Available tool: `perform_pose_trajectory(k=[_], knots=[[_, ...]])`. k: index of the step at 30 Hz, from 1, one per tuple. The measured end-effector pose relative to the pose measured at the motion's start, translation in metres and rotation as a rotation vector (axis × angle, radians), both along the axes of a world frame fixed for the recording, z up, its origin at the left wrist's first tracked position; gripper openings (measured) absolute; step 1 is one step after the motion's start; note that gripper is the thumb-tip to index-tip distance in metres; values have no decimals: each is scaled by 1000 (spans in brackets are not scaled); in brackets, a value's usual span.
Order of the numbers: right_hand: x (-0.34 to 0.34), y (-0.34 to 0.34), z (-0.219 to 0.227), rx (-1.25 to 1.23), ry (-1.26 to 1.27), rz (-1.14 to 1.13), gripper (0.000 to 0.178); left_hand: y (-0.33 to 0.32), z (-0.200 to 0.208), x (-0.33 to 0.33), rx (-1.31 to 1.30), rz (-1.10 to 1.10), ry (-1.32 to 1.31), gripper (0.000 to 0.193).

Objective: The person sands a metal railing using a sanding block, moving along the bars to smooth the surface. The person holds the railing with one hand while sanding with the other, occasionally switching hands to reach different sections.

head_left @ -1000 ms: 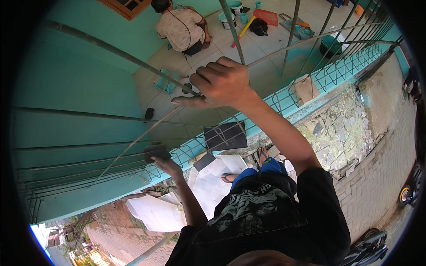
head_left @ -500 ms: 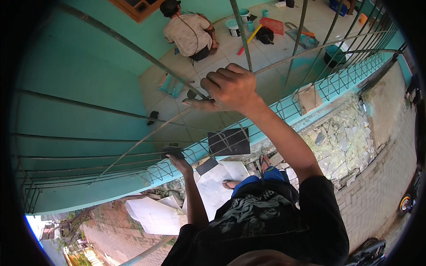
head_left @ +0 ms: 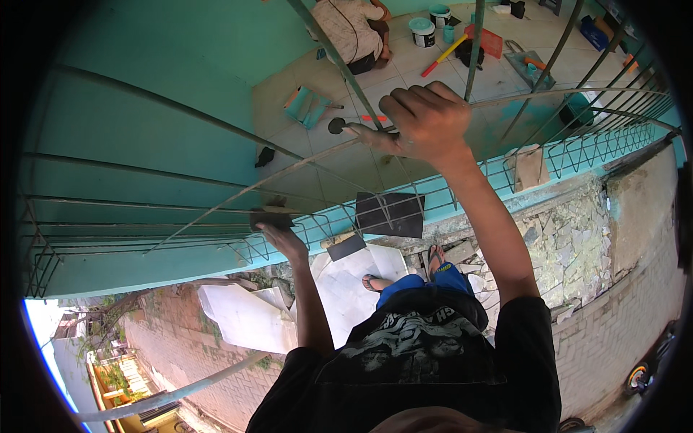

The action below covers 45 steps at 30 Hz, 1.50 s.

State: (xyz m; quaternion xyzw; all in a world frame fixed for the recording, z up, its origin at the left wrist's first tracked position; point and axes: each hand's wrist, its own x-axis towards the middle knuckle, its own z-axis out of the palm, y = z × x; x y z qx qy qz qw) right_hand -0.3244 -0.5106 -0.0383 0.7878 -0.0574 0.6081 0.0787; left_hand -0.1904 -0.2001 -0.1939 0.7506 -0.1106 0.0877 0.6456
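Observation:
My right hand (head_left: 429, 123) is closed around a metal bar of the railing (head_left: 303, 160), its thumb lying along the crossing rod. Lower and to the left, my left hand (head_left: 285, 240) holds a dark grey piece that looks like sandpaper (head_left: 271, 219) against the thin bars. That piece is blurred and its far edge is hard to make out. A larger black sheet (head_left: 391, 214) rests by the wire lattice at the ledge, right of my left hand. A smaller dark sheet (head_left: 346, 247) lies just below it.
Beyond the bars a person (head_left: 350, 32) crouches on the tiled floor, near paint buckets (head_left: 422, 32), a paint tray (head_left: 309, 107) and a red dustpan (head_left: 485, 41). White boards (head_left: 249, 317) and broken tiles (head_left: 563, 245) lie around my feet. A teal ledge (head_left: 462, 206) runs under the railing.
The view has shifted, so the room's contents sit farther right and higher. My left hand has moved slightly left along the bars with the dark piece. My right hand still grips the railing.

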Motion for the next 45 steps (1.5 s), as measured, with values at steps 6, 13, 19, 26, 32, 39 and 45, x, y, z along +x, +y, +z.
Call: perform_pose_trajectory(k=[6, 13, 19, 26, 32, 39, 45], knots=[[-3, 4, -2, -63, 23, -50, 44, 3, -18, -1, 93, 85, 37, 74], [-3, 7, 7, -24, 36, 30, 38, 0, 17, -5, 7, 216, -139, 66], [-6, 9, 12, -48, 30, 26, 39, 12, -66, 3, 48, 124, 35, 56], [-3, 3, 5, -87, 35, 0, 40, -5, 1, -10, -131, 263, -80, 63], [-15, 17, 11, 107, 209, -4, 36, 30, -100, 1, 100, 81, 113, 67], [-4, 0, 2, -115, 12, -59, 47, 25, -57, -5, 78, 124, 7, 67], [0, -1, 0, -50, -54, 7, 46, 18, -77, 9, 200, 138, 169, 73]])
